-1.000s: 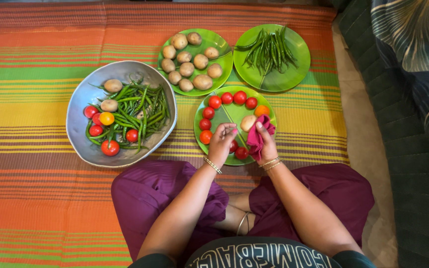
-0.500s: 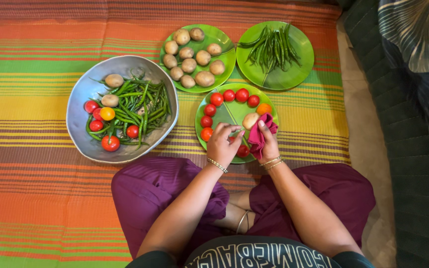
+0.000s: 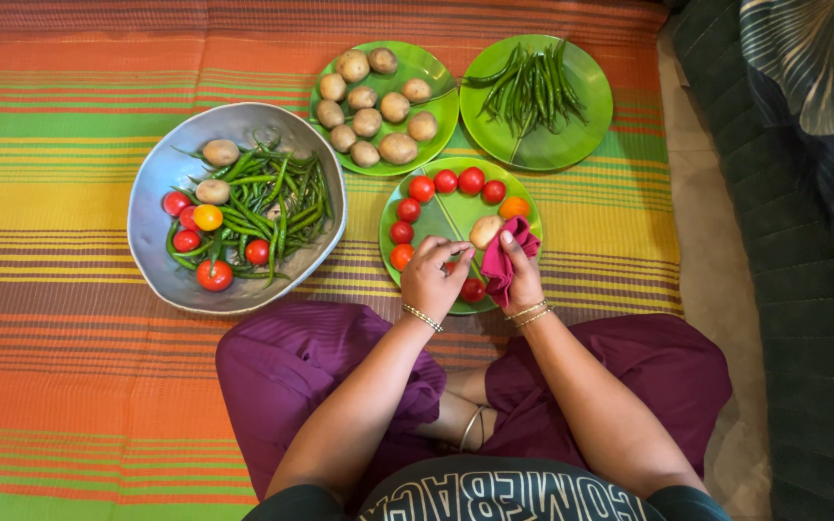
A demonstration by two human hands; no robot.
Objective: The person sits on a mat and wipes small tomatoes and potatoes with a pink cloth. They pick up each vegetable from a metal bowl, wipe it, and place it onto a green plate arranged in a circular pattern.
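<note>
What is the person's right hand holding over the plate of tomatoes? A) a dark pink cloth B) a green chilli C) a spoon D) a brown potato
A: the right hand is closed on a dark pink cloth bunched over the near green plate, beside the red tomatoes.
</note>
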